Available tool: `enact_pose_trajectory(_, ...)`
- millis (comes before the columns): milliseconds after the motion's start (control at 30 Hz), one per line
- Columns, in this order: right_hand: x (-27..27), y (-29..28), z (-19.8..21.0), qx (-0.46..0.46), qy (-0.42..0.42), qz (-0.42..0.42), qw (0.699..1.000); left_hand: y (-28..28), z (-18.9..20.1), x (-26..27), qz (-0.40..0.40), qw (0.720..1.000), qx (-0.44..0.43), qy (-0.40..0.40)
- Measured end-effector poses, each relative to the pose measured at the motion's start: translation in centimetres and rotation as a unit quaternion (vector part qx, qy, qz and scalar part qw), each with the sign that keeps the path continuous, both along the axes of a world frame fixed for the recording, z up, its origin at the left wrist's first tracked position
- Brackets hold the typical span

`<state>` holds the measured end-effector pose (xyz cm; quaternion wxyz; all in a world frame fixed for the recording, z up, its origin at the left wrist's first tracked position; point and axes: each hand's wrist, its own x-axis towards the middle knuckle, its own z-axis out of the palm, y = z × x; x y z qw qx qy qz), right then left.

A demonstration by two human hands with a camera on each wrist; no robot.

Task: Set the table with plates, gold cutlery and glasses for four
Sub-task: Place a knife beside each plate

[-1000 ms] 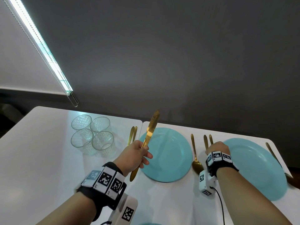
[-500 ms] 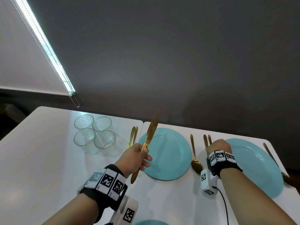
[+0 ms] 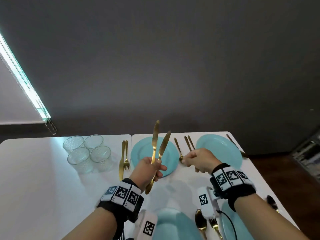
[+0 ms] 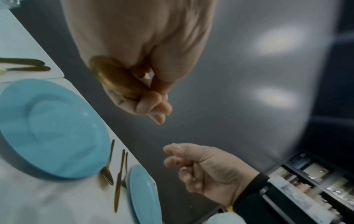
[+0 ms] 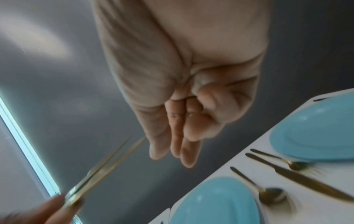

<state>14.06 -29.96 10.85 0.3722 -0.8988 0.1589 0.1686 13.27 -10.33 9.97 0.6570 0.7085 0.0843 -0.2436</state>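
Left hand (image 3: 148,168) fingers clamped on two gold knives (image 3: 158,149), blades up above the far-left plate (image 3: 138,153); right hand (image 3: 199,160) loosely curled, holding nothing, over the spoon (image 3: 178,149). Risk: the knives are splayed in one grip, so one could slip and clatter onto the plate.

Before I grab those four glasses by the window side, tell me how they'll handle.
The four glasses stand bunched together, so lifting one may clink or nudge its neighbours. They look like clear textured glass: probably rigid and breakable, and the pattern may help grip. Short and wide, they seem unlikely to tip on the white table.
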Motion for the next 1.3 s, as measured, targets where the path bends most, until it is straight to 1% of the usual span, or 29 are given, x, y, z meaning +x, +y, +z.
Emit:
enact_pose_trajectory(67, -2.6, 2.2, -0.1, 0.021, 0.010, 0.006, 1.000, 0.2, 0.7, -1.4, -0.015, 1.000, -0.016, -0.009)
enact_pose_trajectory(133, -5.4, 4.6, -0.4, 0.078, 0.004, -0.006, 0.997, 0.4, 1.4, -2.8, -0.026, 0.999, -0.030, -0.017)
enact_pose_trajectory(200, -7.7, 6.8, -0.6, 0.145, -0.028, -0.043, 0.988, 0.8, 1.7, -4.1, -0.017, 0.999, -0.041, -0.015)
enact_pose_trajectory(267, -10.0, 8.8, -0.7, 0.185, -0.062, -0.084, 0.977, 1.3, 1.4, -5.4, -0.002, 0.999, -0.044, -0.006)
enact_pose_trajectory(400, -13.8, 11.7, -1.1, 0.220, -0.073, -0.125, 0.965, 2.1, 0.1, -8.0, -0.017, 0.999, -0.024, 0.011)
enact_pose_trajectory(533, -15.9, 12.8, -2.2, 0.229, -0.081, -0.181, 0.953, 2.4, -1.0, -10.9, -0.038, 0.996, -0.056, 0.051)
enact_pose_trajectory(633, -17.1, 12.3, -2.9, 0.228, -0.058, -0.203, 0.951, 2.2, -2.1, -12.1, -0.051, 0.998, -0.006, 0.032)
enact_pose_trajectory(667, -17.4, 11.8, -3.0, 0.217, -0.051, -0.209, 0.952, 2.0, -2.4, -12.2, -0.052, 0.998, 0.013, 0.030)
enact_pose_trajectory(733, -18.0, 10.0, -3.5, 0.161, -0.037, -0.214, 0.963, 1.7, -2.9, -12.2, -0.046, 0.998, 0.028, 0.041)
enact_pose_trajectory(867, -19.3, 4.0, -4.8, -0.003, 0.000, -0.202, 0.979, 0.9, -3.2, -12.0, -0.017, 0.997, 0.008, 0.071)
enact_pose_trajectory(933, -20.2, 0.9, -5.5, -0.102, 0.053, -0.154, 0.981, 0.2, -3.3, -12.1, -0.006, 0.997, 0.011, 0.071)
enact_pose_trajectory(1000, -21.1, -1.3, -7.1, -0.179, 0.093, -0.115, 0.973, -0.5, -3.7, -12.2, 0.002, 0.997, 0.014, 0.073)
enact_pose_trajectory(1100, -21.8, -3.7, -10.3, -0.225, 0.129, -0.097, 0.961, -1.7, -4.4, -12.6, 0.008, 0.997, 0.014, 0.072)
enact_pose_trajectory(1167, -21.9, -4.4, -11.9, -0.223, 0.142, -0.109, 0.958, -2.2, -4.9, -12.9, 0.011, 0.997, 0.016, 0.071)
enact_pose_trajectory(1267, -21.5, -4.5, -13.9, -0.218, 0.144, -0.089, 0.961, -2.5, -5.3, -13.2, 0.021, 0.997, 0.023, 0.076)
enact_pose_trajectory(1300, -21.3, -4.4, -14.2, -0.214, 0.139, -0.095, 0.962, -2.5, -5.4, -13.2, 0.023, 0.997, 0.024, 0.075)
